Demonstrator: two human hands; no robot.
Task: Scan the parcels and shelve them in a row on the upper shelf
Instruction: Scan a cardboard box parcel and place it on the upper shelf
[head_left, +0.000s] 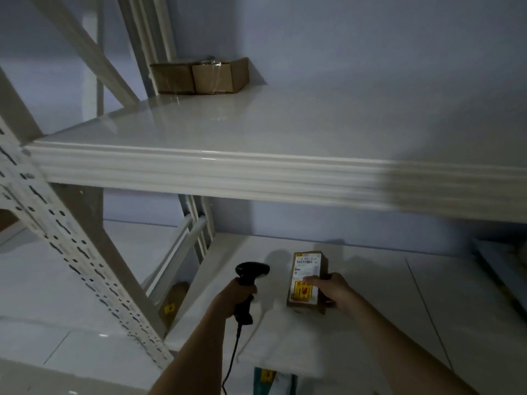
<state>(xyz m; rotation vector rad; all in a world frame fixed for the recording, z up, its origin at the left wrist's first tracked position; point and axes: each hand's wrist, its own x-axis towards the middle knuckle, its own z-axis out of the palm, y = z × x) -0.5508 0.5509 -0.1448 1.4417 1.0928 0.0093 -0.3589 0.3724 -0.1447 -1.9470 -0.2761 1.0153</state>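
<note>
My left hand (239,295) grips the handle of a black barcode scanner (248,283), its head turned toward the parcel. My right hand (332,289) holds a small brown parcel (308,280) with a white and yellow label face up, just above the lower shelf (370,323). Two brown cardboard parcels (199,76) stand side by side at the back left corner of the upper shelf (285,129).
A perforated white upright (71,252) and diagonal braces frame the rack on the left. Another brown parcel (174,303) lies below the lower shelf at the left. A green and white package (273,380) shows at the bottom edge. Something flat lies at the far right (502,269).
</note>
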